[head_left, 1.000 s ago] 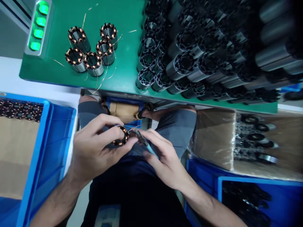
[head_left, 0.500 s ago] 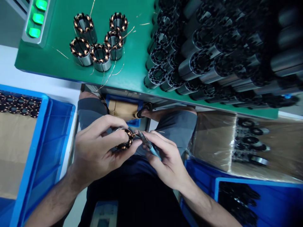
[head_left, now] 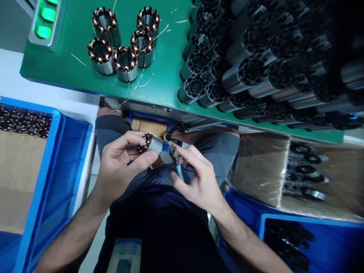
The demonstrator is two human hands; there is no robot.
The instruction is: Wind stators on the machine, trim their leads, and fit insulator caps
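Beyond both hands, a green table (head_left: pixel 167 60), widest of all. Across its right half, a dense block of bare cylinders (head_left: pixel 233 79), no copper visible on the nearest ends: by appearance, a large share without winding. On its left half, five wound cores (head_left: pixel 127 72) standing close together, copper around the upper rims; to judge by the trailing tails, probably not all finished.

Off the left end of the green table, toward the near side, a blue bin (head_left: pixel 68 151) with packed copper-wound parts (head_left: pixel 22 123) beside a cardboard sheet (head_left: pixel 17 170). Below the right end, a plastic-covered brown box (head_left: pixel 258 167) with ring-ended metal parts (head_left: pixel 305 168); nearer than that, a blue crate (head_left: pixel 284 219) with black parts (head_left: pixel 287 239), too dim to name.

Short of the near edge of the green table, the left hand (head_left: pixel 121 163) clamped around a tilted wound core (head_left: pixel 155 145), and the right hand (head_left: pixel 199 174) closed around blue-handled pliers (head_left: pixel 176 161), tips just beside the core's plain end. Impossible to tell contact, or the gap between jaws. Work on this core seemingly midway, not yet set down.

Smallest, on the green table, loose copper wires (head_left: pixel 139 81) near the five.
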